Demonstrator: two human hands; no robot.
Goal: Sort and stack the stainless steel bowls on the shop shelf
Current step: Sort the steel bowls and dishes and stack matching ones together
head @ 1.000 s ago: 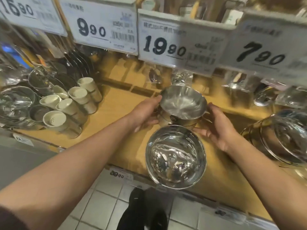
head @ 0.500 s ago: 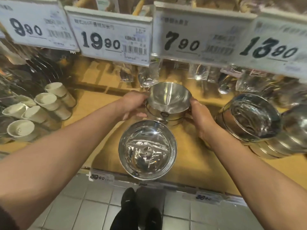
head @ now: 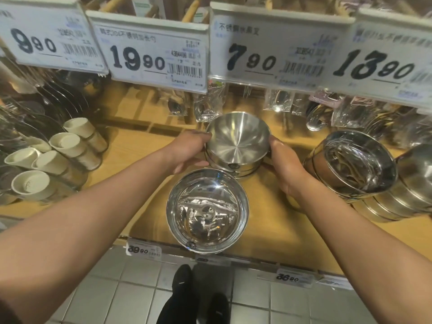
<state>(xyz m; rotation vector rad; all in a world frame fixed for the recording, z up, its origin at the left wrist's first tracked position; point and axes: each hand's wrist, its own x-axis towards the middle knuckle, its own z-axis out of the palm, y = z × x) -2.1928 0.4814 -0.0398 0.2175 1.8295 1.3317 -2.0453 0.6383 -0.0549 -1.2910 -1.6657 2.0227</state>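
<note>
A small stack of brushed steel bowls point(head: 237, 141) stands in the middle of the wooden shelf point(head: 145, 160). My left hand point(head: 189, 150) grips its left side and my right hand point(head: 284, 164) grips its right side, fingers curled round the stack. In front of it, at the shelf's front edge, stands a larger shiny steel bowl point(head: 207, 209), untouched. To the right a stack of wide shiny bowls point(head: 355, 164) leans tilted toward me, with more bowls point(head: 416, 178) beside it.
Cream cups point(head: 50, 160) lie stacked on their sides at the left, with dark pans behind them. Bagged utensils point(head: 205, 106) hang along the shelf's back. Price tags point(head: 159, 52) hang overhead. Tiled floor and my shoes show below.
The view has swung to the right, bringing the tilted bowl stack at the right further in. Both hands stay on the small bowl stack, which looks unmoved on the shelf.
</note>
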